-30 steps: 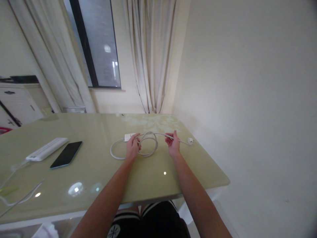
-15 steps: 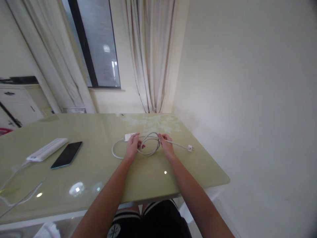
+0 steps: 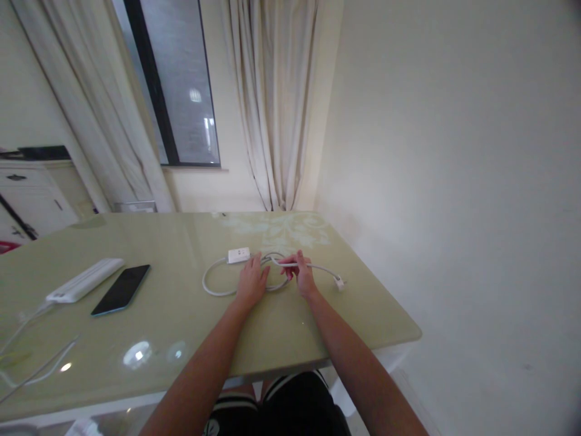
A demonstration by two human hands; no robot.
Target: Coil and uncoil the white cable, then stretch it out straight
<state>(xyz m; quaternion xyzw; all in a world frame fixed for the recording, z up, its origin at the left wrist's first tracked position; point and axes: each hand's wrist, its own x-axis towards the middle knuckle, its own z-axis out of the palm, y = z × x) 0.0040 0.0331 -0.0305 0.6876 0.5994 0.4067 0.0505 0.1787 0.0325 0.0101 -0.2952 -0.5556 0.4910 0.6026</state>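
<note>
A pale grey power cord [image 3: 216,294] lies partly coiled on the table. At its left end is a white block with sockets [image 3: 238,255], and at its right end a white plug [image 3: 339,283]. My left hand [image 3: 252,281] holds the left side of the coil against the table, with its thumb apart from the fingers and part of the loops hidden under it. With my right hand [image 3: 301,275] I pinch the cord near the coil's right side. From there the plug end runs out to the right, raised a little near my fingers.
To the left, a dark phone [image 3: 121,290] lies beside a long white device [image 3: 85,281] with a cable. Thin white cables [image 3: 40,375] trail at the lower left. The glossy table [image 3: 181,254] has its right edge near a bare wall [image 3: 454,181].
My right hand has drawn the cord leftward and turned, so the plug has moved slightly left and down. My left hand has shifted right over the coil, uncovering the socket block.
</note>
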